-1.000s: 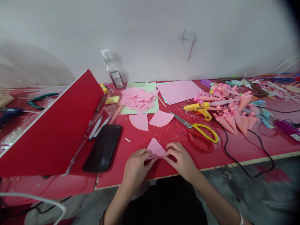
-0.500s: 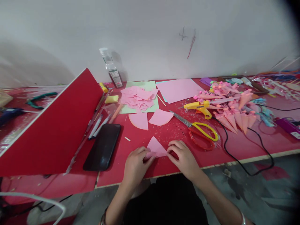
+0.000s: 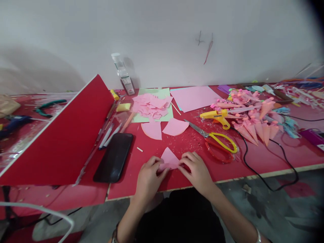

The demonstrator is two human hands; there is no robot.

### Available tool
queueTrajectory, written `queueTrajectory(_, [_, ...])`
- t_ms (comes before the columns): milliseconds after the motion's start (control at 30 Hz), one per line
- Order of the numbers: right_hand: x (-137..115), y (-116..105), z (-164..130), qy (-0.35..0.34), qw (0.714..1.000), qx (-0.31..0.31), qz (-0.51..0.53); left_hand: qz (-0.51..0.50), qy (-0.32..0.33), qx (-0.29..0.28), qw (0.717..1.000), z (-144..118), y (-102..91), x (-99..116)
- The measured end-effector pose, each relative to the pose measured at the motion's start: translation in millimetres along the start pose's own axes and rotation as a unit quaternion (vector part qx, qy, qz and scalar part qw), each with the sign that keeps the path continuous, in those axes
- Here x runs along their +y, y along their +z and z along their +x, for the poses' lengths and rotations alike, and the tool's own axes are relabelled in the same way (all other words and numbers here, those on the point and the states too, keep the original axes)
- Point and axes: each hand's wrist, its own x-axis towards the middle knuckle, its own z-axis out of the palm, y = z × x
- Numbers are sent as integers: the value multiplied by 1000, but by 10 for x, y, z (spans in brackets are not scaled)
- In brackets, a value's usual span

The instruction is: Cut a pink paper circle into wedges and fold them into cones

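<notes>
A pink paper wedge (image 3: 169,157) lies near the table's front edge, its point away from me and its near edge curling up. My left hand (image 3: 151,175) is closed on the wedge's left end, thumb and fingers pinching the rolled part. At the right end, my right hand (image 3: 196,170) pinches the paper between thumb and fingers. Just beyond lie two more pink paper wedges, a left one (image 3: 152,130) and a right one (image 3: 175,127). Scissors (image 3: 217,139) with yellow and red handles rest to the right, blades pointing to the far left.
A black phone (image 3: 113,157) and a slanted red board (image 3: 65,138) stand to my left. Pink scraps (image 3: 152,105) cover a pale green sheet. A yellow glue gun (image 3: 216,116) sits beside a heap of pink cones (image 3: 255,126); its black cord (image 3: 245,153) hangs over the edge.
The near edge of the pink wedge is curled a little further, and my right hand has come slightly closer to my left. The whole view has shifted slightly.
</notes>
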Motion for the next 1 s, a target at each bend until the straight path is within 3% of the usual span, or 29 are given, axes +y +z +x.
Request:
queueTrajectory(267, [-24,1,-4,14,999,-7,-34,78,17,55,995,-31,-6,-76])
queueTrajectory(1000, [-30,30,11,11,999,2,-52,99,-20,41,994,-13,-30,-27])
